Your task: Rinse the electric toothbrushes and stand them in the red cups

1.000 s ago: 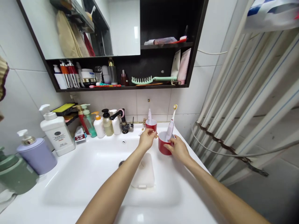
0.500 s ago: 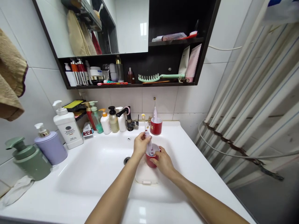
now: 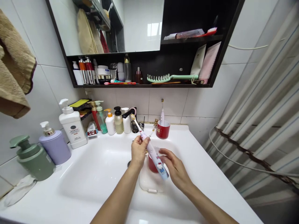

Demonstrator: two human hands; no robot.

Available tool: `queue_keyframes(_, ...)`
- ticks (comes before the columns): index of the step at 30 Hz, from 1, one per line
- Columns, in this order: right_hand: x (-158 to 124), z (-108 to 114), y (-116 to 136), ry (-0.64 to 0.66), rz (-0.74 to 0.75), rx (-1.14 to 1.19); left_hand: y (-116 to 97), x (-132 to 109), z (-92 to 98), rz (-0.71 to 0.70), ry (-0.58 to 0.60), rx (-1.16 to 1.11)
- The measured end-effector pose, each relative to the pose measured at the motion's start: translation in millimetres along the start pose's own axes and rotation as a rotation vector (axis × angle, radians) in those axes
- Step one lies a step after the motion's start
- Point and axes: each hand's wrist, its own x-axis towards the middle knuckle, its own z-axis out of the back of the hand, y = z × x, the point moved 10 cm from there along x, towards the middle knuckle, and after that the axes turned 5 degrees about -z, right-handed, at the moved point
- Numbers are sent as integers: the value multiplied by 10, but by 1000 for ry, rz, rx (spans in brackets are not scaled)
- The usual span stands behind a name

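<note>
My left hand (image 3: pixel 138 150) pinches the upper body of an electric toothbrush (image 3: pixel 153 154). It is pale pink and blue with a cartoon cat print, and slants with its brush head up towards the tap. Behind it, a red cup (image 3: pixel 152 165) stands on a pale flat case (image 3: pixel 149 186) in the basin. The toothbrush hides part of this cup. My right hand (image 3: pixel 174 168) is beside the cup and the toothbrush's lower end, fingers apart and somewhat blurred; whether a fingertip touches the cup I cannot tell.
A second red cup (image 3: pixel 163 130) holding another electric toothbrush (image 3: pixel 162 116) stands on the sink's back ledge, right of the black tap (image 3: pixel 133 118). Pump bottles (image 3: pixel 118 120) line the left and back. Above hangs a mirror cabinet (image 3: pixel 140 86) with toiletries. White pipes (image 3: pixel 263 124) run along the right.
My left hand has lifted the toothbrush out of the cup and tilted it, its base now to the lower right. My right hand has loosened from the cup. The view has shifted slightly.
</note>
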Motion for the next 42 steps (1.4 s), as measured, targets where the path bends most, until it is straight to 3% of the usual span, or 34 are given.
queue_keyframes(3,-110,-217,4,207,-102,218,209,-90,-155,133,102,-18)
queue_keyframes(5,-163,-330,-75,279,-174,277,311,-119,-180,202,116,-63)
queue_keyframes(9,-190,-423,-234,340,-238,224,447,-83,-68,288,36,-144)
queue_keyframes(13,-146,-332,-229,285,-176,51,530,-31,55,306,-66,-192)
queue_keyframes(17,-229,-487,-296,447,-323,182,599,-32,131,335,-152,-219)
queue_keyframes(22,-189,-403,-252,335,-239,65,594,-9,152,301,-167,-238)
queue_keyframes(28,-218,-452,-344,341,-228,2,591,73,274,257,-204,-228)
queue_keyframes(31,-256,-526,-442,400,-296,35,644,151,300,294,-140,-31)
queue_keyframes(34,-221,-475,-409,364,-266,40,734,308,307,329,-56,293)
queue_keyframes(42,-138,-293,-241,283,-156,54,922,1053,229,266,-22,803)
